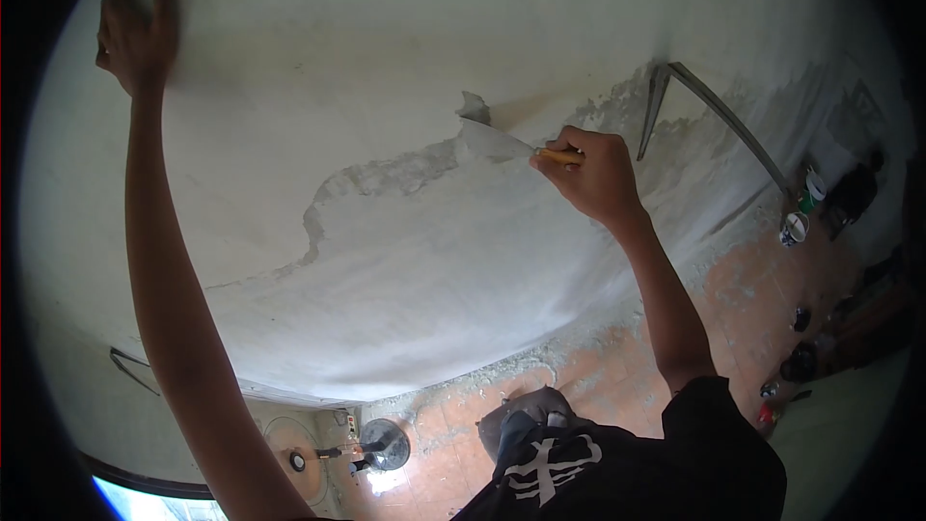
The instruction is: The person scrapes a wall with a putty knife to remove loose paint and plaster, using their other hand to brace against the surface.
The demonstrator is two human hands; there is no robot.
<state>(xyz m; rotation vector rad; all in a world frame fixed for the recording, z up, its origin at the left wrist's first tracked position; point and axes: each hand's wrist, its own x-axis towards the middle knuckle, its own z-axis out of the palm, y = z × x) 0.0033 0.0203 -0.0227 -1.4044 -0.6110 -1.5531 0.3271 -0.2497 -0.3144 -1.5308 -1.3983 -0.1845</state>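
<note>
My right hand (598, 174) grips the yellowish handle of a putty knife (497, 143). Its wide blade lies against the wall (415, 251), at the edge of a rough grey patch (386, 174) where the surface coat is gone. A small curled flake (473, 104) stands up just above the blade. Up at the left, my left hand (140, 34) rests on the wall with its fingers apart, holding nothing. More bare, rough patches run along the wall to the right of my right hand.
A bent grey strip (723, 111) juts from the wall at the right. Buckets (794, 229) stand on the tiled floor (617, 357), which has debris along the wall's foot. A standing fan (294, 461) and its round dark base (386, 444) are at the lower left.
</note>
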